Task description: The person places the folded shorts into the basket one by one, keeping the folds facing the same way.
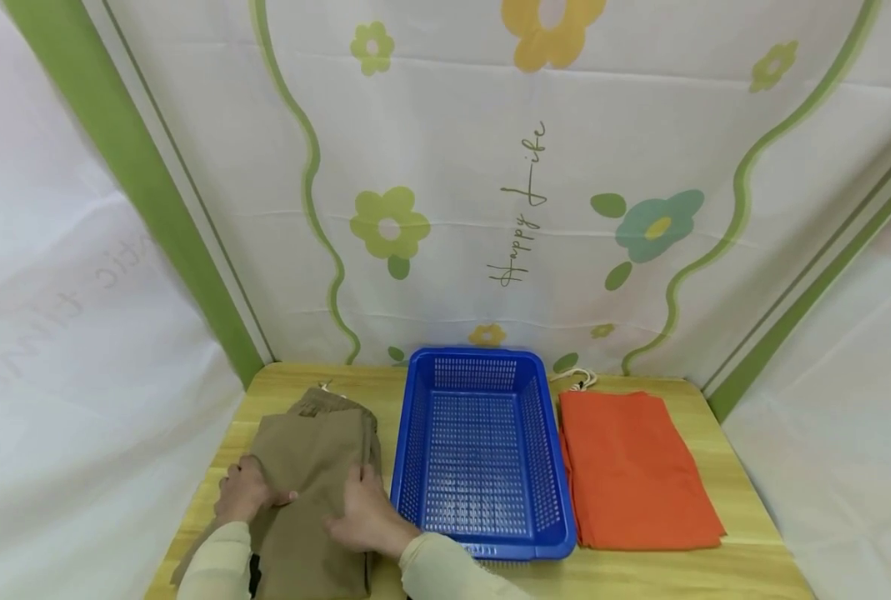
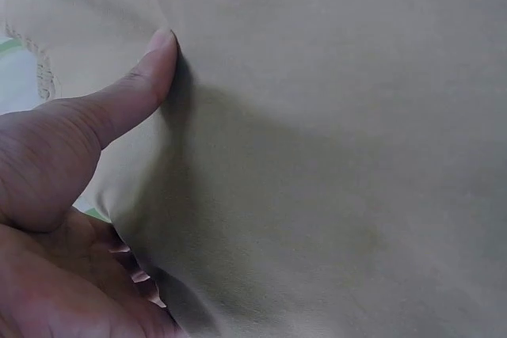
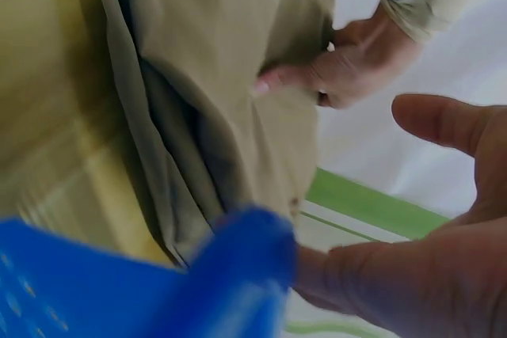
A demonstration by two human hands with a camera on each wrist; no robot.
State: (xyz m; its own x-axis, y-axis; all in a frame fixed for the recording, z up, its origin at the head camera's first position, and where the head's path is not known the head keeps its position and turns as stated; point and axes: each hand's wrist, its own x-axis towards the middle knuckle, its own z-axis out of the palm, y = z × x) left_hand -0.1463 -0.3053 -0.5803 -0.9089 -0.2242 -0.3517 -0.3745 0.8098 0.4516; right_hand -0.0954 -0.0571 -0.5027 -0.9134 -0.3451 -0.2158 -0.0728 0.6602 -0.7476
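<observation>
Folded khaki pants with a gathered waistband lie on the left of the table. My left hand grips their left edge; in the left wrist view the thumb lies on top of the cloth and the fingers go under the edge. Near the pants' right side is my right hand, fingers fairly straight against the cloth. The right wrist view shows its thumb spread wide from the fingers, whose tips are partly hidden by the blue basket's rim.
An unfilled blue plastic basket stands mid-table, just right of my right hand. Beyond it lies a folded orange cloth item, a white cord at its back. A printed curtain hangs behind the wooden table.
</observation>
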